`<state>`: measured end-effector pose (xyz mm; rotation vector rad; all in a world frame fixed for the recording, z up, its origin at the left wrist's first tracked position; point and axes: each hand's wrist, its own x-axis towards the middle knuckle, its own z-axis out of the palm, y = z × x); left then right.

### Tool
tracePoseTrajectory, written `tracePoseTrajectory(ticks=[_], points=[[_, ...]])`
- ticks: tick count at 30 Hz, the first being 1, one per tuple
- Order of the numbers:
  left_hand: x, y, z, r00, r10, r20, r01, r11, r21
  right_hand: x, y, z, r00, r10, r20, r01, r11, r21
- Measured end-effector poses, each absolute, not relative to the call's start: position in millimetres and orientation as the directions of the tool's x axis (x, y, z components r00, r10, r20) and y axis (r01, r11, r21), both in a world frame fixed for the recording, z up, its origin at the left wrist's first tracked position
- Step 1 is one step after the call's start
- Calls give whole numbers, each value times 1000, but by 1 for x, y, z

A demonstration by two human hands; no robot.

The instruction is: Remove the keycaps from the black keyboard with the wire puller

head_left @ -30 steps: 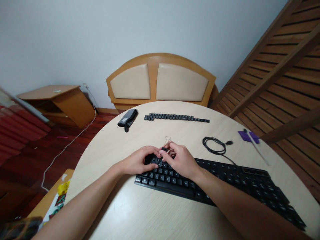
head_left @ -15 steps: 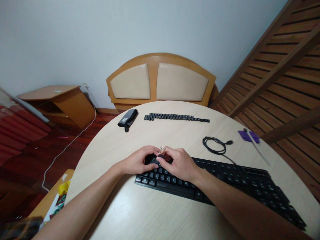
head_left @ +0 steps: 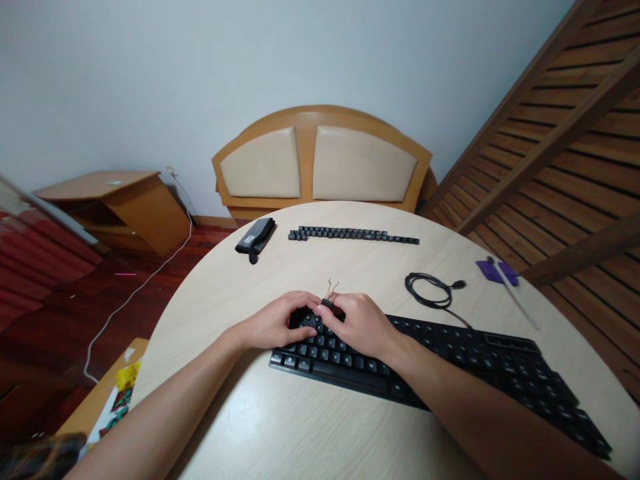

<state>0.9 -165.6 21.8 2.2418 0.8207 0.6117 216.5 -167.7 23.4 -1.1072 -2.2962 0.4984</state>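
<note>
One pouch lies at the left of the one round table, towards its far edge. Nearer the person, the left hand rests on the left end of the single keyboard, its thumb on the keys and visibly apart from the fingers. Beyond both hands, well apart from them, loose keycaps stand in two rows, too small to count surely. One wire-pronged tool is above the keyboard's far left part, its black end clamped between the right hand's thumb and fingers, its two thin wires pointing up clear of that grip; the left fingertips are just beside it. Farther right are one coiled cable, one purple packet and one pale stick lying across the packet.
</note>
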Motion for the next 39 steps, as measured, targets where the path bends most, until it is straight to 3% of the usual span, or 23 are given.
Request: tracePoseTrajectory(ticks=[5,13,39], points=[[1,-166,22,687,700,194,392,-582,712,216,-167,24,-524,803,284,627,589,-510],[4,-165,22,696,691,196,378,-584,719,217,-168,26,-523,821,228,574,537,-618],[6,-165,21,683,701,207,368,-574,732,216,-168,26,-512,826,236,603,541,-586]])
